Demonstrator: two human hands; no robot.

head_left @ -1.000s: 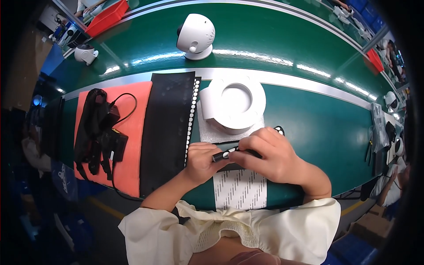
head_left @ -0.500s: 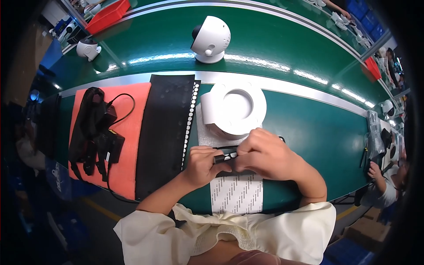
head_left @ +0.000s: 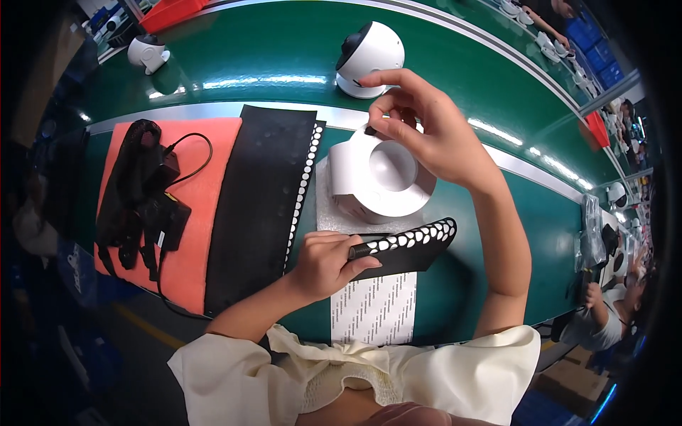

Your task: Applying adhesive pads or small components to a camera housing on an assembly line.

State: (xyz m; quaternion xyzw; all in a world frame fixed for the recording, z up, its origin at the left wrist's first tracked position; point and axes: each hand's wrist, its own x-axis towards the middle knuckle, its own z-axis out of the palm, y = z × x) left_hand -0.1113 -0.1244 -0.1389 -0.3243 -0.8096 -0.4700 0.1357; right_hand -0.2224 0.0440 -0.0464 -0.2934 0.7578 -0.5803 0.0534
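Note:
A black sheet with rows of white round spots (head_left: 419,245) is gripped along its left end by my left hand (head_left: 323,264), fingers closed round it. My right hand (head_left: 433,135) is raised over the far rim of a white ring-shaped housing (head_left: 341,170) with a round hollow in its middle. Between its thumb and a fingertip is a small black piece (head_left: 370,130), at the housing's rim; its exact shape is hard to make out. The index finger reaches past it, in front of a white dome camera (head_left: 380,53) with a dark lens.
A larger black sheet edged with white dots (head_left: 263,192) lies to the left. Beyond it, black adapters and cables (head_left: 160,184) rest on an orange foam mat (head_left: 220,153). White printed paper (head_left: 373,312) lies close to me. Another white camera (head_left: 147,55) stands far left. A co-worker's hand (head_left: 593,295) shows at right.
My right hand has left the dotted sheet and gone up and away to the housing's far rim, carrying a small black piece. The sheet has opened out, still in my left hand.

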